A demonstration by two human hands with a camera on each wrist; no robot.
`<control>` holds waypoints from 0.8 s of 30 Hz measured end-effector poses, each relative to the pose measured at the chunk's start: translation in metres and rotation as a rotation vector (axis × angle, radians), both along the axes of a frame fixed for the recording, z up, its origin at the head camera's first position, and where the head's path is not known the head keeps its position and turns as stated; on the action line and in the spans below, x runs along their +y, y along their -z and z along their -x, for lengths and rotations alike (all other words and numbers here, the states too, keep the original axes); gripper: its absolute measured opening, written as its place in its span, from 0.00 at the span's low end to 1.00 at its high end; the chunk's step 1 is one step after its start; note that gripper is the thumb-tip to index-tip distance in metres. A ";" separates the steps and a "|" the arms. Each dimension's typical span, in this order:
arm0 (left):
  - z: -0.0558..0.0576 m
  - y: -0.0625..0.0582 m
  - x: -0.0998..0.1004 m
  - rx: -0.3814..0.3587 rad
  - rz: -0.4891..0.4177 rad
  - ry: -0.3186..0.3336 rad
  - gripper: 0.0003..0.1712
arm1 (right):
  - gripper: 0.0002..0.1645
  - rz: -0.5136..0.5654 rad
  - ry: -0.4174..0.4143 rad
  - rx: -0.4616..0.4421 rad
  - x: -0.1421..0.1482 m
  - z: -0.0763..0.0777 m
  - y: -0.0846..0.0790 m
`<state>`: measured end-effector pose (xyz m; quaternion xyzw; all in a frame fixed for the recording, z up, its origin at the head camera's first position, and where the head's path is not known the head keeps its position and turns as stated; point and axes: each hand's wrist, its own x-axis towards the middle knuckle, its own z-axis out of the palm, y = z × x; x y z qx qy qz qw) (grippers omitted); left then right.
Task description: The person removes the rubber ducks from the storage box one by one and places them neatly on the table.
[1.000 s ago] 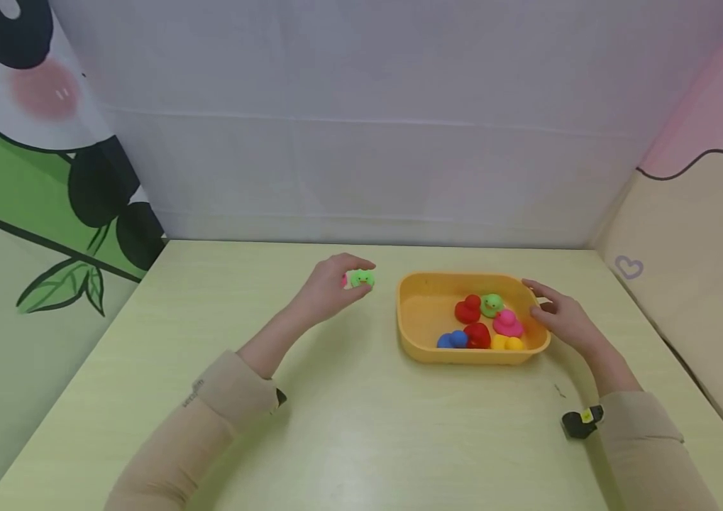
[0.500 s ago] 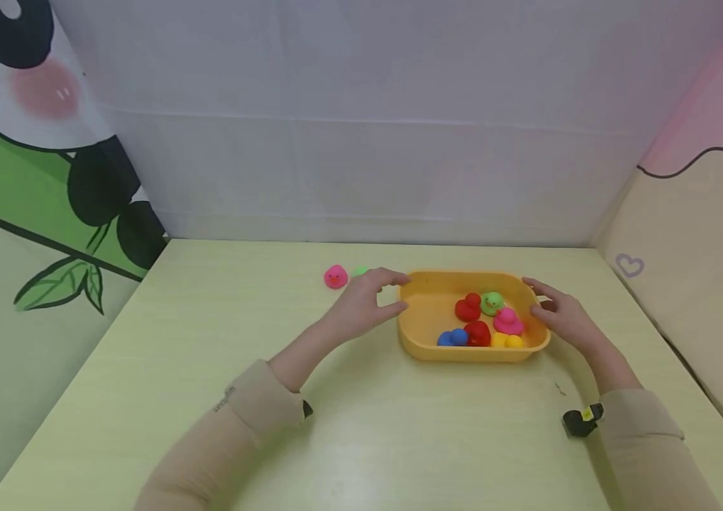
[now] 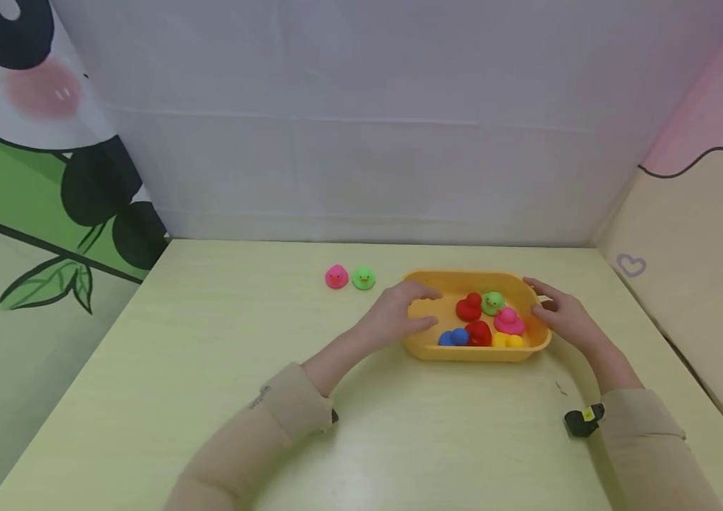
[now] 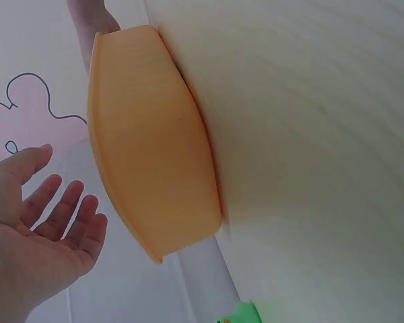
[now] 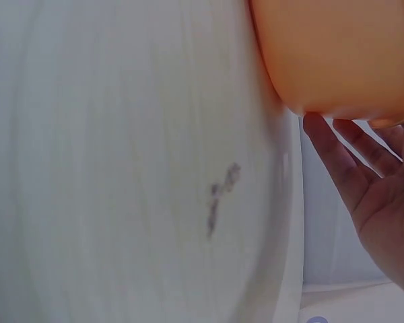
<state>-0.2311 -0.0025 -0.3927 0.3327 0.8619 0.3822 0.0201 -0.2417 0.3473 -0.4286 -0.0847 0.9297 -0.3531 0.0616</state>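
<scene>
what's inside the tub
Two red ducks, a blue duck, yellow duck, pink duck and green duck. Its near rim hides the front three's bottoms; the left hand covers some floor.

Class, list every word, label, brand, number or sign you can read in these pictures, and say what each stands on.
Readable words, brands or numbers: none.
Dark lettering on the left sleeve: too small to read.
Yellow label on the black device at the right wrist: too small to read.
Heart outline on the right wall: a drawn sign, no text.
Yellow tub and toy ducks: no text visible.
</scene>
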 end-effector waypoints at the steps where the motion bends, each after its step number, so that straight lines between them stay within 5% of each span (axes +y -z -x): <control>1: 0.000 0.002 0.003 -0.001 -0.001 0.009 0.23 | 0.34 -0.003 0.001 0.000 0.000 0.000 0.000; 24: 0.026 0.019 0.043 -0.118 0.108 0.109 0.23 | 0.33 0.012 -0.012 0.024 0.004 -0.001 0.001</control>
